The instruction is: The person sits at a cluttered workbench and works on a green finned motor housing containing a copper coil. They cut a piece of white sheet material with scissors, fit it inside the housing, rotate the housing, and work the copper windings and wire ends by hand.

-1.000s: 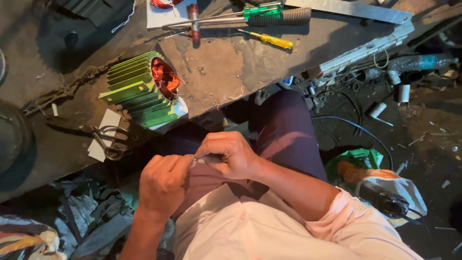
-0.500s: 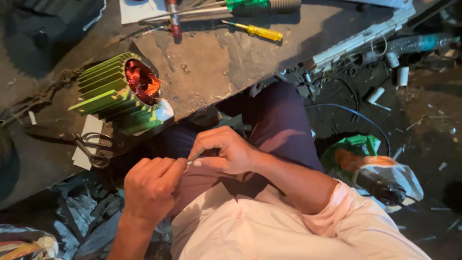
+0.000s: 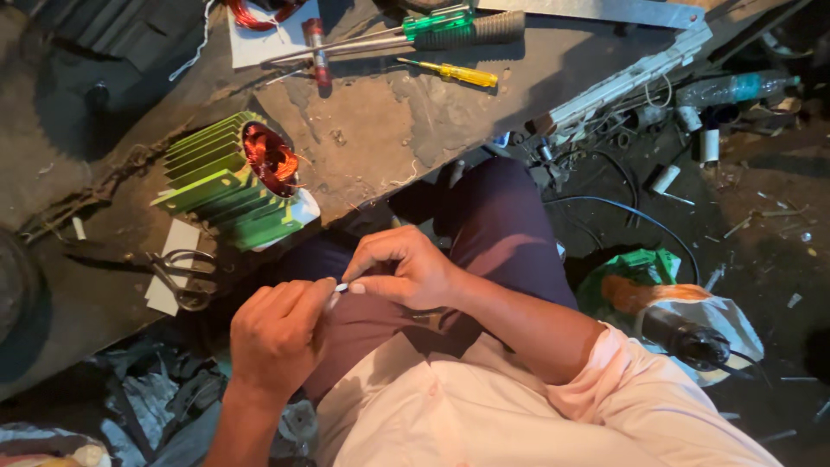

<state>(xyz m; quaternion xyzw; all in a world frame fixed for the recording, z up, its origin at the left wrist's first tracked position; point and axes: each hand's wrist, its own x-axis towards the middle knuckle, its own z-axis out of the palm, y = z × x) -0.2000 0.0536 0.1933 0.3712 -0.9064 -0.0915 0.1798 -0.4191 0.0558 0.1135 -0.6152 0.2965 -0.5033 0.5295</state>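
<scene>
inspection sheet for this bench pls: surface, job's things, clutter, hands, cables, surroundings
surface: worn, stained workbench, scuffed and dusty.
job's things: small pale piece pinched between both hands over the lap; too small to identify.
clutter: green finned motor housing with copper winding; scissors on white paper; green-handled screwdriver, yellow-handled screwdriver, red-handled tool.
hands: left hand and right hand meet at the fingertips, both closed on the piece.
cables: black cable looping on the floor.
surroundings: floor littered with scraps; plastic bottle, green bag, dark power tool.
</scene>
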